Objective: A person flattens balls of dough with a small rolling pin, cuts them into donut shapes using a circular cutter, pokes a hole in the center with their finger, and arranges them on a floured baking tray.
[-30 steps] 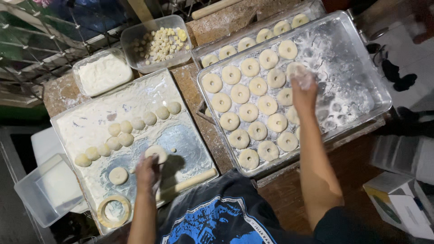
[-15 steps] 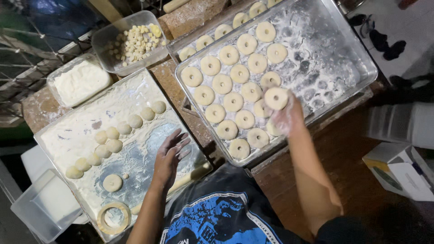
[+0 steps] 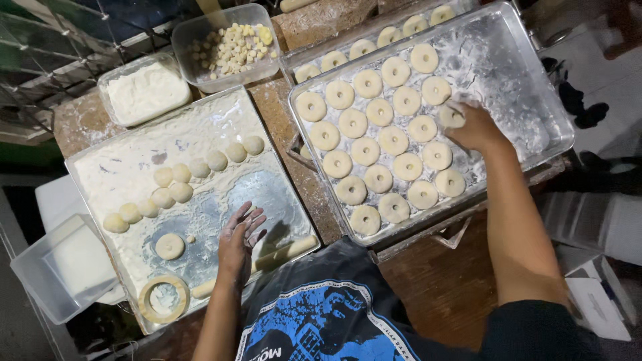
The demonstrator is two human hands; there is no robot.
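My right hand (image 3: 476,127) holds a ring of dough (image 3: 451,116) low over the floured metal tray (image 3: 528,87) on the right, beside several rows of dough rings (image 3: 379,140). My left hand (image 3: 239,239) hovers open, fingers spread and floury, over the left floured tray (image 3: 120,170). Just below that hand lies a wooden rolling pin (image 3: 284,253). A flattened dough disc (image 3: 169,246) and a curved line of dough balls (image 3: 180,180) lie to its left.
A round cutter ring (image 3: 164,298) sits at the left tray's near corner. Behind stand a tub of flour (image 3: 145,90) and a tub of small dough pieces (image 3: 231,45). An empty plastic tub (image 3: 60,267) is at far left. A second tray edge (image 3: 374,40) shows behind.
My right hand carried a dough ring from the tray's near side up to the end of a middle row. My left hand lifted off the left tray and spread its fingers.
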